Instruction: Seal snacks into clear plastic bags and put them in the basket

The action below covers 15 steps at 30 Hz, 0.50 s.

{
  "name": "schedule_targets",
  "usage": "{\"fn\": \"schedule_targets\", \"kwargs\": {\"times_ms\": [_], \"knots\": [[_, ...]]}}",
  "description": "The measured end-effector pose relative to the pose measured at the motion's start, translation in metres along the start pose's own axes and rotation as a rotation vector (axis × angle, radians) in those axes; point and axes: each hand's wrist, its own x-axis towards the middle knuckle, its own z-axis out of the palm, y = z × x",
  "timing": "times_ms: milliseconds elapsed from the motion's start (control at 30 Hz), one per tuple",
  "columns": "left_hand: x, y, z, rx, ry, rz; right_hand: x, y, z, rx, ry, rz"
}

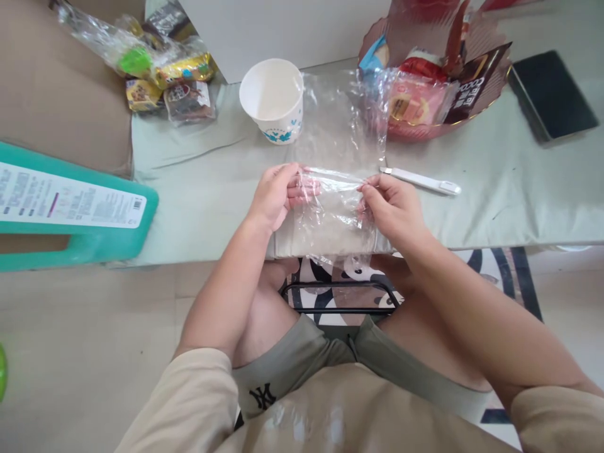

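Observation:
A clear plastic bag (337, 217) stretches between my two hands near the table's front edge, its lower end hanging over that edge. My left hand (283, 192) grips its left side, thumb on top and fingers behind the film. On the right side my right hand (389, 201) pinches the bag between thumb and fingers. The bag's upper part (342, 119) lies on the cloth, between a white paper cup (272, 104) with blue leaf prints and a pink bowl. Just beyond my right hand rests a white utility knife (425, 180).
Wrapped snacks fill the pink bowl (425, 132). A dark phone (554, 97) lies right of it. More packaged snacks (182, 78) sit at the back left beside a cardboard box (61, 82). A teal labelled container (106, 242) stands at the left. A pale cloth (207, 214) covers the table.

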Motion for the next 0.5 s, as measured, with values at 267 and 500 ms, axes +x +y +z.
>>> {"fn": "schedule_targets", "kwargs": {"times_ms": [267,500], "knots": [[-0.0019,-0.0049,-0.0075,0.106,0.084,0.22,0.006,0.0048,-0.0036,-0.034,0.084,-0.015],[0.0029,-0.0094,-0.0047,0.189,0.049,0.147,0.008,0.0062,-0.0068,-0.089,0.086,-0.003]]}}
